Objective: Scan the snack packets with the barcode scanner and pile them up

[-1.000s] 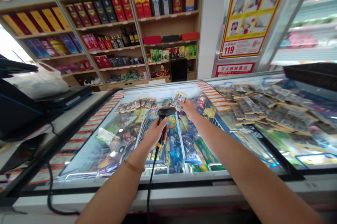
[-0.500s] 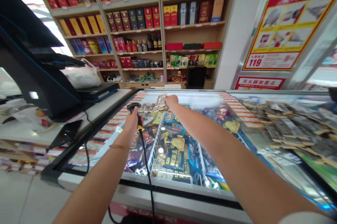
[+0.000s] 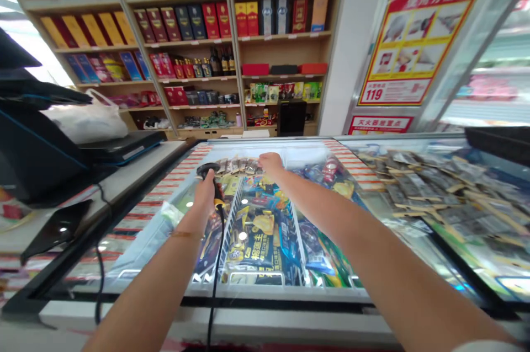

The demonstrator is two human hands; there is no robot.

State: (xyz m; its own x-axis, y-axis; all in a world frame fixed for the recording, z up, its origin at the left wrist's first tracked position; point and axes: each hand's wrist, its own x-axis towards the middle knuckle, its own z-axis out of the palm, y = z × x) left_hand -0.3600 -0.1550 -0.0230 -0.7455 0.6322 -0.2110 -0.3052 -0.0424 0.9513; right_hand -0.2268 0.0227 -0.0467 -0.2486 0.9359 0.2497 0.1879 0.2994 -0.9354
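Black corded scanner (image 3: 208,169), head up, small flat packets (image 3: 234,165), rowed and heaped on glass (image 3: 304,155)

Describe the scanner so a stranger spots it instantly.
Find the glass-topped freezer in front of the shelves. Over its left half, the left grip holds the scanner: black, yellow-collared and trailing a cable, unlike the colourful packs inside.

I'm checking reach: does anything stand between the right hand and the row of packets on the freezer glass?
Nothing visible does: the right hand is at the right end of the packet row. The handheld scanner, in the left hand, is near the row's left end, not between.
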